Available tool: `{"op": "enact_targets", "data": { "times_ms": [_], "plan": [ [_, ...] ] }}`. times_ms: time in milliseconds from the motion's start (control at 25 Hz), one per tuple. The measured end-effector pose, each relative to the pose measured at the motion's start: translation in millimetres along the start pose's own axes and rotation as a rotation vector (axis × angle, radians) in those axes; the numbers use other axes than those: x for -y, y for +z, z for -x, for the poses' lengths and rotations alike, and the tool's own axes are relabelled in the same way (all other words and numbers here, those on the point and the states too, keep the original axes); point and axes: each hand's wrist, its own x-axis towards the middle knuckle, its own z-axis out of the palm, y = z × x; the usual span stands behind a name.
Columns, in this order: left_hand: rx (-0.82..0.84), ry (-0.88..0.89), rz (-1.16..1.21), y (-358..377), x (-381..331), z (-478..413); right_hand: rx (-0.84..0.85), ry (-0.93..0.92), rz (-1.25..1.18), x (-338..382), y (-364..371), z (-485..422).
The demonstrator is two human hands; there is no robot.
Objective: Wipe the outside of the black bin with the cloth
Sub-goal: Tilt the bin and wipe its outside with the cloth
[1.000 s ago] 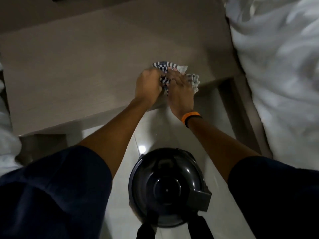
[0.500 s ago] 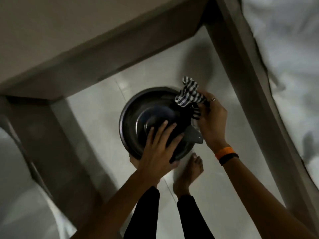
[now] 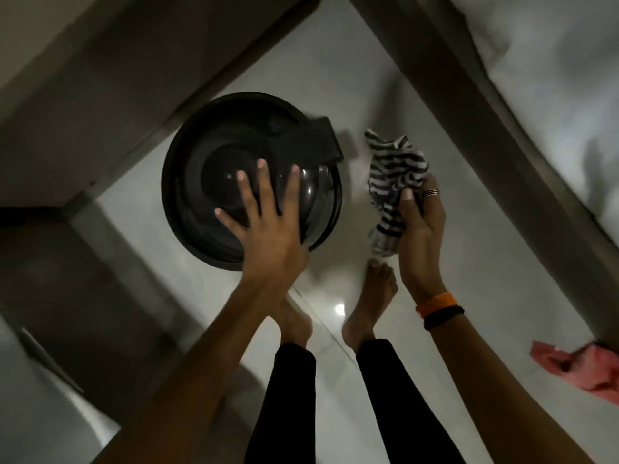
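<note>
Bin [image 3: 201, 182], black and round, stands on the pale floor [image 3: 418, 262] before bare feet. Left hand [image 3: 268, 236] lies flat on its lid, fingers spread apart. Right hand [image 3: 420, 229], just beside the bin, is clenched on the striped cloth [image 3: 395, 169].

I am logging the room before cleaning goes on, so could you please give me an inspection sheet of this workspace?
Surface: pale glossy tiled floor, one bright light reflection.
Job's things: black bin upright on the floor, lid closed; striped cloth bunched, clear of the bin.
Clutter: pink cloth on the floor at right.
Grippers: left hand flat on the bin lid, fingers spread; right hand shut on the striped cloth.
Cables: nothing seen.
Surroundings: wooden table frame over the bin; white bedding at right; bare feet near the bin.
</note>
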Motion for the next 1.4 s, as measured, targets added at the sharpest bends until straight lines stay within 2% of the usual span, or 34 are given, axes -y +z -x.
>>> {"op": "enact_targets", "data": {
  "times_ms": [120, 200, 280, 360, 520, 560, 640, 680, 720, 840, 920, 1040, 1240, 1400],
  "plan": [
    [0.027, -0.138, 0.236, -31.1, 11.7, -12.6, 0.007, 0.105, -0.081, -11.6, 27.1, 8.4],
    [0.024, -0.224, 0.35, -42.6, 14.4, -14.8, 0.192, 0.134, 0.01, -22.3, 63.1, 19.5],
    [0.011, -0.272, 0.422, -49.2, 19.2, -13.9, 0.343, 0.039, 0.105, -36.8, 96.8, 24.8],
    [-0.003, -0.307, 0.479, -53.0, 29.4, -14.2, 0.331, 0.016, 0.073, -46.3, 116.9, 11.4],
    [-0.019, -0.327, 0.555, -59.0, 45.7, -14.9, 0.149, 0.161, -0.046, -65.9, 134.6, -34.7],
    [-0.024, -0.325, 0.57, -60.6, 47.4, -16.3, 0.154, 0.223, 0.047, -73.6, 136.1, -46.6],
    [-0.021, -0.325, 0.581, -63.4, 48.4, -19.8, 0.184, 0.318, 0.442, -87.8, 137.8, -57.8],
    [-0.012, -0.328, 0.578, -65.0, 48.4, -22.5, 0.204, 0.272, 0.594, -87.4, 141.4, -57.4],
    [-0.001, -0.329, 0.578, -66.8, 48.8, -25.0, 0.23, 0.181, 0.619, -84.0, 146.6, -50.7],
    [0.062, -0.298, 0.588, -72.2, 52.8, -30.0, 0.249, -0.209, 0.446, -65.2, 166.3, -9.8],
    [0.097, -0.268, 0.631, -75.4, 57.6, -31.2, 0.268, -0.317, 0.459, -61.7, 166.1, -9.3],
    [0.14, -0.2, 0.746, -81.3, 59.3, -40.0, 0.176, -0.225, 0.522, -53.2, 168.3, -34.0],
    [0.248, -0.107, 0.427, -89.6, 57.6, -48.0, 0.271, -0.141, 0.476, -42.5, 172.1, -35.4],
    [0.14, -0.099, 0.541, -79.5, 61.8, -41.7, 0.254, -0.201, 0.484, -45.6, 168.7, -44.5]
  ]
}}
